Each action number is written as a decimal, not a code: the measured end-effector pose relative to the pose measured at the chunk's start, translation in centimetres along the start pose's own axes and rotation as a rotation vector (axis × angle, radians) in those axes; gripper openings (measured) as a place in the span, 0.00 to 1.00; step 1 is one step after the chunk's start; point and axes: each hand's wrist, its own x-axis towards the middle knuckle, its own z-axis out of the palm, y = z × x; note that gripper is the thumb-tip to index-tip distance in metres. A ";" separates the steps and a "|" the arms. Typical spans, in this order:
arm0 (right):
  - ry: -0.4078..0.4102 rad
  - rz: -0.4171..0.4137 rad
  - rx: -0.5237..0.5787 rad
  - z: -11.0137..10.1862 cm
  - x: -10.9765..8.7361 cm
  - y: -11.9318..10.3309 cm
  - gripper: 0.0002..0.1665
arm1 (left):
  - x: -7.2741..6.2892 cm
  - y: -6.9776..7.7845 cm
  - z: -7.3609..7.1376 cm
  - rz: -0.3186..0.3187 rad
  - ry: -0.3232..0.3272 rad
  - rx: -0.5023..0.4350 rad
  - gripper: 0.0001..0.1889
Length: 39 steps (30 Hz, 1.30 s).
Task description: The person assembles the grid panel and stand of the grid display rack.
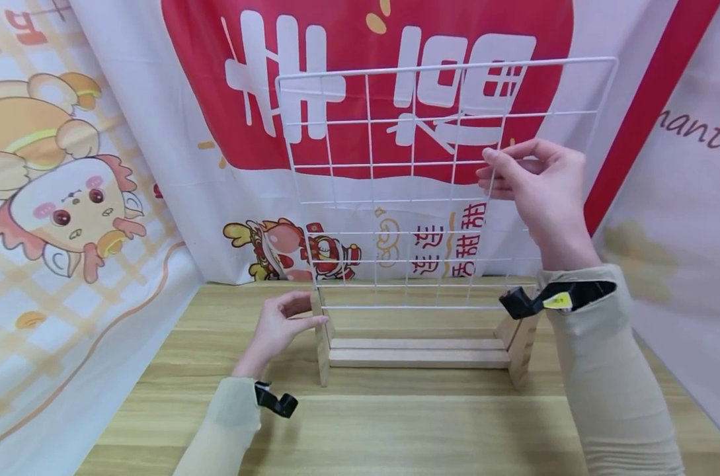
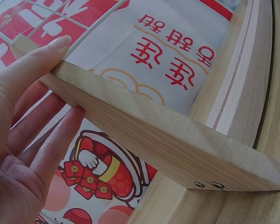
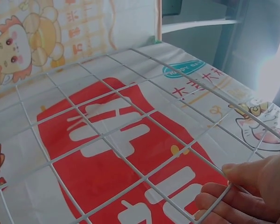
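A white wire grid panel (image 1: 393, 163) stands upright, its lower edge between the two sides of a light wooden stand (image 1: 419, 359). High on the grid, my right hand (image 1: 541, 182) pinches a wire between thumb and fingers; the right wrist view shows the thumb (image 3: 245, 175) on one side and fingers behind. At the stand's left side, my left hand (image 1: 281, 324) holds the upper end of the wooden side board (image 2: 144, 119), thumb on one face and fingertips on the other. Two metal screw heads show near the base of that board.
The stand rests on a wood-grain table (image 1: 407, 430). Behind it hangs a white cloth with a red printed patch (image 1: 360, 155). A cartoon-printed cloth (image 1: 74, 218) covers the left side and a pale one (image 1: 687, 231) the right. Each wrist carries a black camera mount.
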 end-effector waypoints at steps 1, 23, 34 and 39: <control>-0.002 0.002 -0.001 0.0 -0.1 0.0 0.37 | 0.0 0.0 0.0 0.001 0.003 0.000 0.27; -0.007 -0.019 0.005 -0.1 -0.5 0.3 0.36 | 0.6 2.5 0.0 0.175 0.089 -0.155 0.30; -0.007 -0.005 -0.068 0.3 -1.4 1.9 0.35 | 2.2 9.4 0.3 0.381 0.283 -0.213 0.23; -0.002 0.011 -0.093 0.3 -1.9 3.0 0.35 | 2.8 11.5 0.4 0.430 0.377 -0.218 0.21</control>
